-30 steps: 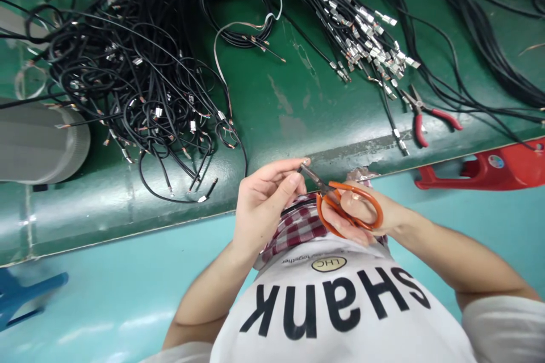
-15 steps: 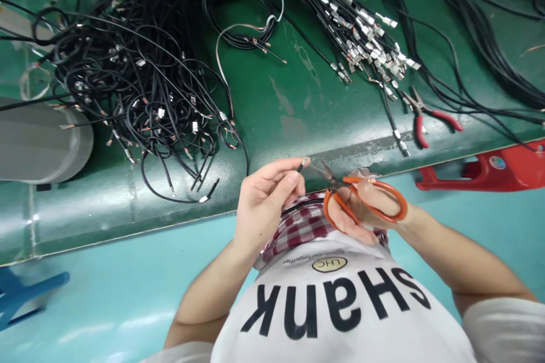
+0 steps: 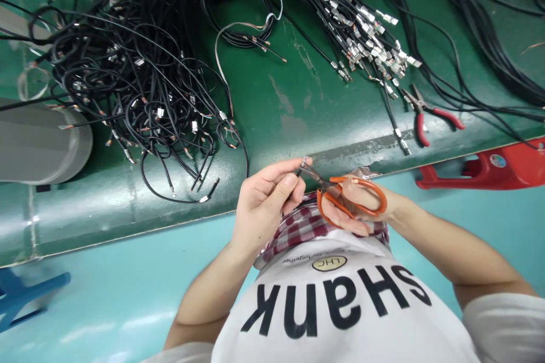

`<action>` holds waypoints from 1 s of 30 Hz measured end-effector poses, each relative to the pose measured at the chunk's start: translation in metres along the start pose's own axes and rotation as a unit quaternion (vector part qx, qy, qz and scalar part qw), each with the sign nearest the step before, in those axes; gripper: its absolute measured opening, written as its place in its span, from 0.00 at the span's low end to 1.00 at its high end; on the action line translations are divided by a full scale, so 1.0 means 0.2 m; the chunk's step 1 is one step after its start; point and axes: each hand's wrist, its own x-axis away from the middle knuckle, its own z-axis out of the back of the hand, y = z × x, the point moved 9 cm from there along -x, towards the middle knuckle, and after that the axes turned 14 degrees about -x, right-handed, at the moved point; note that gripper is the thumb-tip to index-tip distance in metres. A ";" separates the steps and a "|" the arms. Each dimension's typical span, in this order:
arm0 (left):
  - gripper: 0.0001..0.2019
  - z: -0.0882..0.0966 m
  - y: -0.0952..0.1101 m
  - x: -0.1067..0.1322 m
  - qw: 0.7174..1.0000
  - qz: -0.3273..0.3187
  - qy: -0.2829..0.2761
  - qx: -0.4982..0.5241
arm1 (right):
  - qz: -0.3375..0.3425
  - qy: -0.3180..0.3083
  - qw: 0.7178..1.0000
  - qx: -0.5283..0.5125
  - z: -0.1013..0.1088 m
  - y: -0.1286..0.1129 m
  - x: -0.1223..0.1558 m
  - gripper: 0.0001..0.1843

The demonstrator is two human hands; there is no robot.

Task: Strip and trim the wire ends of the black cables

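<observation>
My left hand (image 3: 267,195) pinches a black cable (image 3: 300,171) near its end, just over the table's front edge. A small pale, bare tip sticks up past the fingers. In my right hand (image 3: 355,204) is a pair of scissors (image 3: 327,185) with orange handles, my fingers wrapped through the loops. The blades point left and their tips meet the cable end at my left fingertips. The blades look nearly closed; whether they bite on the cable is too small to tell.
A tangle of black cables (image 3: 140,79) covers the green table's left side. Cables with silvery connector ends (image 3: 366,34) lie at the back right, near red-handled pliers (image 3: 421,116). A grey container (image 3: 42,142) lies at left, a red stool (image 3: 506,167) stands at right below the edge.
The scissors in my right hand have moved left and their blades have drawn together, reaching the cable end. My left hand has stayed almost still.
</observation>
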 end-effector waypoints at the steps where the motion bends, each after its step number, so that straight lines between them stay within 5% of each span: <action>1: 0.13 0.00 0.00 0.00 1.000 0.005 0.000 -0.004 | -0.004 0.005 1.000 0.001 0.01 0.00 0.00 0.35; 18: 0.11 -0.01 -0.01 -0.01 0.999 0.035 -0.020 -0.008 | -0.057 0.057 0.995 0.059 0.07 -0.05 0.06 0.23; 25: 0.07 0.01 -0.02 -0.02 0.998 0.042 0.025 -0.033 | 0.001 0.025 0.996 0.090 0.02 -0.14 0.10 0.34; 30: 0.08 0.02 -0.02 -0.03 0.995 0.032 0.065 -0.068 | -0.016 0.001 0.997 0.080 -0.02 -0.07 0.10 0.33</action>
